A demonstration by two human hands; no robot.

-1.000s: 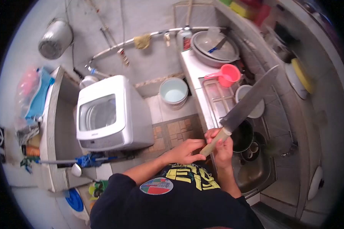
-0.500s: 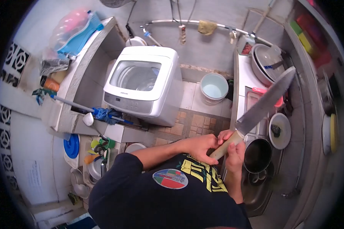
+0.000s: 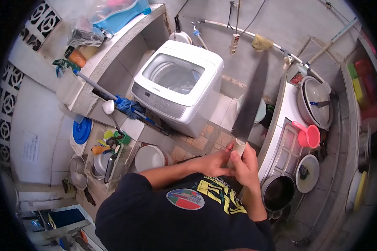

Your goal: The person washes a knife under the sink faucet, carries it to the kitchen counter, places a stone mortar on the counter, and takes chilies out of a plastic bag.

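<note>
A large knife [image 3: 252,100] with a long, broad, dark grey blade points up and away from my body. Its thick pale handle [image 3: 238,147] is between my two hands, in front of my chest. My left hand [image 3: 217,163] is closed around the lower part of the handle, with some fingers hidden behind it. From the right side, my right hand [image 3: 246,164] wraps the handle too, thumb along its front. The blade covers part of a pale bucket [image 3: 260,112] on the floor behind it.
A white washing machine [image 3: 178,85] stands ahead. On the right counter are a pink dipper [image 3: 309,136], a dark pot [image 3: 278,193], a white bowl [image 3: 307,174] and stacked basins [image 3: 306,102]. A dish rack [image 3: 125,169] and a white bucket [image 3: 150,158] are to my left.
The knife has swung left and more upright, its blade now seen nearly edge-on. My right hand has shifted left with the handle. The view has turned, so surroundings sit differently.
</note>
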